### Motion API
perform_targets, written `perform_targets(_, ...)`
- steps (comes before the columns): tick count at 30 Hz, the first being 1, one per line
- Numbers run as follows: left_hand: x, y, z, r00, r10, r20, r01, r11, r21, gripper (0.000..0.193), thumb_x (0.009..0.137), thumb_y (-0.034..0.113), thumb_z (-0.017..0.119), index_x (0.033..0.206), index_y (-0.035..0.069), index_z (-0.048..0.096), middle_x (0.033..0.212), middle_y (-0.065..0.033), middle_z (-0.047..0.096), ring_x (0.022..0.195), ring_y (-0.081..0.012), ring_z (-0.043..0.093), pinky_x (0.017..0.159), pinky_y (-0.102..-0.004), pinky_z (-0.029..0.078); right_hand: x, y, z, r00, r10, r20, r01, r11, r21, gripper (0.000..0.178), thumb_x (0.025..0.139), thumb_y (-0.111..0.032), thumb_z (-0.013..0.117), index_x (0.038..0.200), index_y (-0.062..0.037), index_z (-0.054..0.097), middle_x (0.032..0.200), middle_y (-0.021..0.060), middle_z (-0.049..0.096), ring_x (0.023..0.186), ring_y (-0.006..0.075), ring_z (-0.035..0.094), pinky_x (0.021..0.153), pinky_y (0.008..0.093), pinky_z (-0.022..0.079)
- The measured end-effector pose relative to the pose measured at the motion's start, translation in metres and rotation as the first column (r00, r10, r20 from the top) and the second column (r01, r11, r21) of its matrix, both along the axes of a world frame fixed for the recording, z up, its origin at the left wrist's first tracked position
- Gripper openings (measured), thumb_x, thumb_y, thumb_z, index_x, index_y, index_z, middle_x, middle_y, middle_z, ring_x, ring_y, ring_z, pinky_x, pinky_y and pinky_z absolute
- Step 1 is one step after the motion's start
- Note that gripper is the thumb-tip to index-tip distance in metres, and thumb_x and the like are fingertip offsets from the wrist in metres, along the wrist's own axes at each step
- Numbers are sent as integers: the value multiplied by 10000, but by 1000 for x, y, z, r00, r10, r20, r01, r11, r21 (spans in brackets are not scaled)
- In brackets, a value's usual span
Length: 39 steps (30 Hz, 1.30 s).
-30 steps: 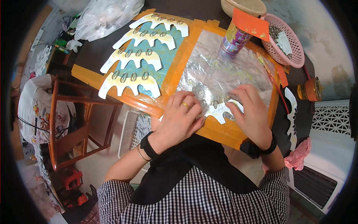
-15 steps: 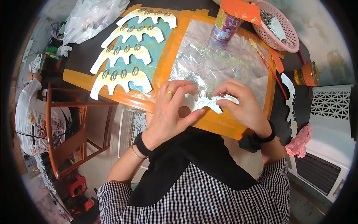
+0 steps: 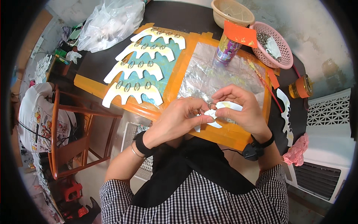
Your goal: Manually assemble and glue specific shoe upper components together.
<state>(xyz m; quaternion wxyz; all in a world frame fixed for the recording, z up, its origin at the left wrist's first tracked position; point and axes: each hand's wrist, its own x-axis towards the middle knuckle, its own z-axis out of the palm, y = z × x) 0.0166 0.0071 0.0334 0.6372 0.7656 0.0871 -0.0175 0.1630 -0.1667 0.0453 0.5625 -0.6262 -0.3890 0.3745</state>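
My left hand (image 3: 181, 116) is closed, pinching one end of a white scalloped piece (image 3: 227, 105) with a yellow tint, above the near edge of the taped work board. The other end is gripped between the thumb and fingers of my right hand (image 3: 244, 109). Small metal rings (image 3: 201, 111) show by my fingertips, partly covered by them. To the left, several similar white-and-yellow scalloped pieces (image 3: 128, 98) lie in a column on a blue-green sheet (image 3: 169, 71), each with metal rings along its upper edge.
Plastic film (image 3: 205, 71) covers the board, framed by orange tape (image 3: 179, 74). Beyond stand a purple cup (image 3: 227, 50) with an orange card, a pink basket (image 3: 285, 58) of metal rings and a beige basket (image 3: 233, 15). A red-handled brush (image 3: 274, 99) and another white scalloped strip (image 3: 285, 112) lie right.
Both hands now pinch the scalloped piece and tilt it between them; before, it lay flatter on the board with my fingers at its rings. The view has shifted slightly.
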Motion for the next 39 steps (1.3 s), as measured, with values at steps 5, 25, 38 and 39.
perform_targets(5, -4, 7, -15, 970, -14, 242, -28, 985, 169, 205, 890, 220, 782, 940, 39, 698, 885, -72, 672, 914, -194, 615, 847, -368, 466, -1, 11, -6, 998, 13, -54, -9, 997, 79, 365, 862, -7, 730, 1200, 30, 599, 1115, 89, 668, 1044, 140, 649, 936, 289, 517)
perform_targets(25, -11, -15, -15, 918, 350, -188, -377, 617, -691, 86, 863, 100, 756, 839, 27, 718, 916, 37, 559, 905, -81, 564, 852, -245, 402, -15, 5, -27, 995, 102, 15, -103, 995, 18, 229, 907, -60, 732, 1117, 22, 688, 994, 65, 708, 913, 123, 669, 825, 299, 541)
perform_targets(38, -3, -23, -20, 893, 362, -266, -436, 551, -712, 123, 944, 179, 721, 964, 118, 616, 853, 40, 626, 737, -39, 553, 673, -202, 449, -21, 7, -42, 997, -8, 79, 13, 998, -58, 279, 870, -168, 798, 1012, 37, 673, 804, 26, 668, 765, 74, 599, 708, 281, 520)
perform_targets(39, -4, -21, -22, 910, 327, -255, -404, 557, -726, 150, 944, 184, 721, 1021, 106, 619, 886, 33, 628, 755, -46, 559, 693, -208, 456, -20, 8, -41, 997, -25, 69, 31, 995, -91, 250, 913, -168, 751, 1033, 39, 678, 816, 27, 679, 768, 65, 601, 700, 270, 517)
